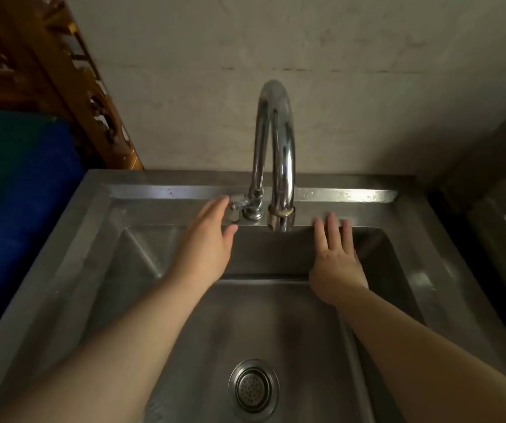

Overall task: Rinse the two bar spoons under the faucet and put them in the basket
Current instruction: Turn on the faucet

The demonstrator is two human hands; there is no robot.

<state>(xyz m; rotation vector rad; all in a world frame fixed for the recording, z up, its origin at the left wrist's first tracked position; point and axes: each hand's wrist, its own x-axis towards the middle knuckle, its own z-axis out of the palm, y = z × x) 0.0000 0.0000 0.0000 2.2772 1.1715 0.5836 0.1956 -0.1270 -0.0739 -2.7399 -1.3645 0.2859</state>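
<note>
A chrome gooseneck faucet (279,148) rises from the back ledge of a steel sink (404,270), its spout ending above the basin's far edge. No water runs from it. My left hand (207,242) is open, fingers spread, its fingertips at the small tap handle (235,207) left of the faucet base. My right hand (335,257) is open and empty, fingers stretched toward the back ledge just right of the spout. No bar spoons and no basket are in view.
A round drain strainer (253,386) sits in the basin floor near the front. A bare wall stands behind the sink. To the left are a carved wooden frame (71,87) and a blue surface (19,193). A dark gap and a metal surface lie at the right.
</note>
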